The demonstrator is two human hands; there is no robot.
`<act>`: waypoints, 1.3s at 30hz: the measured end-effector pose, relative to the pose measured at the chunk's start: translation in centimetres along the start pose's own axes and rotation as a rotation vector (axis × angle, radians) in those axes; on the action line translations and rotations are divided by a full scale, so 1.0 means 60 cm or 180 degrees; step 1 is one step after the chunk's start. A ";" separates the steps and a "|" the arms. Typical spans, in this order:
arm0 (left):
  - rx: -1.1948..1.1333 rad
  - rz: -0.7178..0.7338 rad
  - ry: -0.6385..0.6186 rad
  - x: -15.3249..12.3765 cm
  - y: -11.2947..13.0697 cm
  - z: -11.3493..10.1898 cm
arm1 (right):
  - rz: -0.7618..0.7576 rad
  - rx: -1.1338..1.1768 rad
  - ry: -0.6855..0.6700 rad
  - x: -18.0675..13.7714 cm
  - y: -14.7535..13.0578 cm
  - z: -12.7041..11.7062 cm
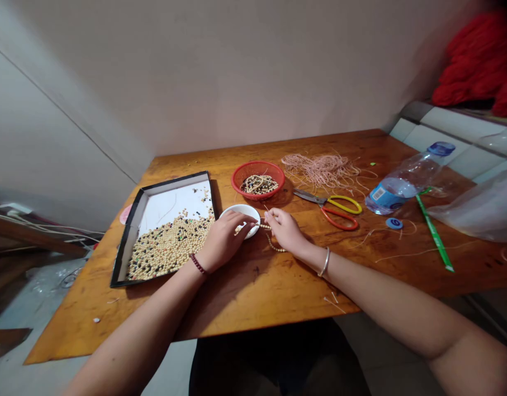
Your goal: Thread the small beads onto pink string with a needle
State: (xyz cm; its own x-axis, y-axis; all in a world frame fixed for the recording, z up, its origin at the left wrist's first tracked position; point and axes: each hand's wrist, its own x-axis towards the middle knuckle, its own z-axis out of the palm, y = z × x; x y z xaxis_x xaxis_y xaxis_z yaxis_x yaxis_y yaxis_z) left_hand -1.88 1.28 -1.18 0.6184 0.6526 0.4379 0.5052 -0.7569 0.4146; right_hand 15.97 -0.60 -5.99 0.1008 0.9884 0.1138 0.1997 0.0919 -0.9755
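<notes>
A short string of pale beads (277, 248) hangs in a curve onto the table below my right hand (285, 230). That hand is closed in a pinch on the string's thin cord, whose end sticks up above the fingertips. Over a small white bowl (241, 209), my left hand (224, 236) is closed, its fingertips meeting at the near end of the beaded string. What exactly sits between those fingertips is too small to make out. Left of it lies a black-rimmed tray (141, 190) of loose beads, mostly cream with some dark ones.
Behind the bowl stands a red basket (240, 170) of strung beads. Pink cord (319, 168) lies heaped at the back, near open scissors (330, 209). To the right are a tilted-looking water bottle (396, 187), a blue cap (394, 223), a green strip (435, 231) and a plastic bag (480, 206).
</notes>
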 end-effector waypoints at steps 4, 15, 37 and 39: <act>-0.0065 -0.0147 0.0161 -0.003 -0.002 -0.001 | -0.0046 0.0193 -0.0055 0.000 0.002 0.004; 0.0092 -0.0262 0.0306 -0.008 0.001 -0.010 | 0.0245 0.0929 -0.0180 0.006 -0.007 0.017; 0.0388 -0.0950 0.0885 -0.006 -0.016 -0.009 | 0.0462 0.1221 -0.0751 0.003 -0.020 0.011; 0.0376 -0.0993 0.0891 -0.006 -0.015 -0.009 | 0.0235 0.1059 -0.0682 0.003 -0.017 0.012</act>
State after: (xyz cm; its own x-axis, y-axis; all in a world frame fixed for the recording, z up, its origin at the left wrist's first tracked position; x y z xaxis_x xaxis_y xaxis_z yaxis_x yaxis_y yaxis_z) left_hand -2.89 1.73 -1.27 0.2464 0.8227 0.5123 0.7175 -0.5102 0.4743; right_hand 15.06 -0.41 -5.14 -0.1093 0.9934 0.0335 -0.1306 0.0191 -0.9913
